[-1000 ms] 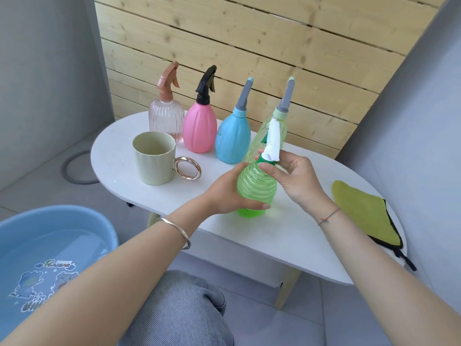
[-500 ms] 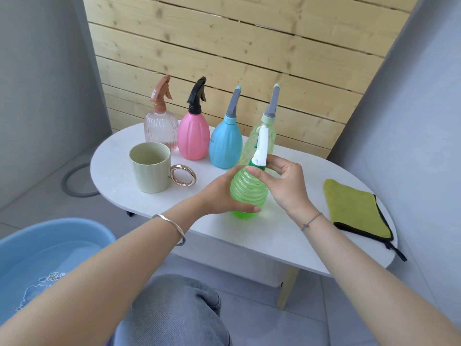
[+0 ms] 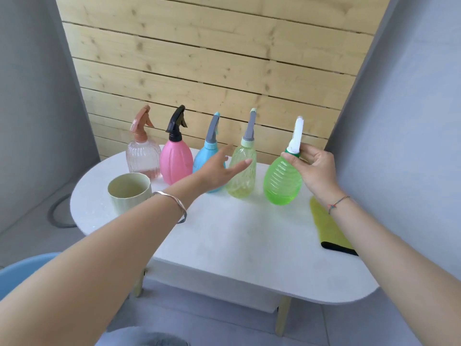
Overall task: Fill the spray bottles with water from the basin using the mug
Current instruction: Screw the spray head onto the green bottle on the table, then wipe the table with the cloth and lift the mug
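Green bottle [image 3: 282,181] tilted, near far right edge of desk [image 3: 237,245]. Right hand [image 3: 316,168] pinches its neck under white sprayer. Left hand [image 3: 219,171] spread, holds nothing. Bottle looks thin, light, squashy, maybe slippery wet. Best hold stiff neck. Mug [image 3: 129,193] near left edge.

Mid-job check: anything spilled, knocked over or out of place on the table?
No spill or damage shows. Only the bright green bottle leans, its neck pinched by the right hand at the row's right end; the other four bottles and the mug stand upright.
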Motion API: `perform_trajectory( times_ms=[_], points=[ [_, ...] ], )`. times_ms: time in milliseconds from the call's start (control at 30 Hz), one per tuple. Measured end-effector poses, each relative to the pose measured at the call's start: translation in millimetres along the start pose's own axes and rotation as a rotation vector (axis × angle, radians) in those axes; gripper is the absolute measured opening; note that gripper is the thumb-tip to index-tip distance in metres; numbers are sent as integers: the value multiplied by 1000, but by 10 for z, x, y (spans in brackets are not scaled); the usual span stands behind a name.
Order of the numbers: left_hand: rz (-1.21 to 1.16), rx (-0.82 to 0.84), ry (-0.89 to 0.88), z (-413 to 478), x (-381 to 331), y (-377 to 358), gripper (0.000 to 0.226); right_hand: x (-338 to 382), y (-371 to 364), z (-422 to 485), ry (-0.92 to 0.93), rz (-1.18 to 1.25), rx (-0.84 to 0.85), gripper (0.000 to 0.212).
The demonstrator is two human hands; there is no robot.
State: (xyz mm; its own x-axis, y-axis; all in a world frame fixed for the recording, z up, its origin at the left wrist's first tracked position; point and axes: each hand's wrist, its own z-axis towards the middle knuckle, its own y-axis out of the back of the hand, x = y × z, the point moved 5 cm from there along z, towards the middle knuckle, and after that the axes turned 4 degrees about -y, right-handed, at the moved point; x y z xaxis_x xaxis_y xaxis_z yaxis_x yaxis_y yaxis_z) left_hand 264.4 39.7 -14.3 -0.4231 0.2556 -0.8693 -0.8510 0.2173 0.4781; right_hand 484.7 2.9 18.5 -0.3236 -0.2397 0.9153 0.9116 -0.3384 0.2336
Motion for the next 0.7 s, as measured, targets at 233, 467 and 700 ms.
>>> perform_trajectory(
  times_ms=[233,467,700],
  points=[
    [169,-27,8,261,81,-190,86,-343,-101,171,-78,18,11,25],
    [158,-58,-18,283,128,-237,85,-499,-240,268,-111,18,44,35],
    [120,-69,-18,293,166,-245,86,-550,-245,300,-113,-11,48,34]
  ],
)
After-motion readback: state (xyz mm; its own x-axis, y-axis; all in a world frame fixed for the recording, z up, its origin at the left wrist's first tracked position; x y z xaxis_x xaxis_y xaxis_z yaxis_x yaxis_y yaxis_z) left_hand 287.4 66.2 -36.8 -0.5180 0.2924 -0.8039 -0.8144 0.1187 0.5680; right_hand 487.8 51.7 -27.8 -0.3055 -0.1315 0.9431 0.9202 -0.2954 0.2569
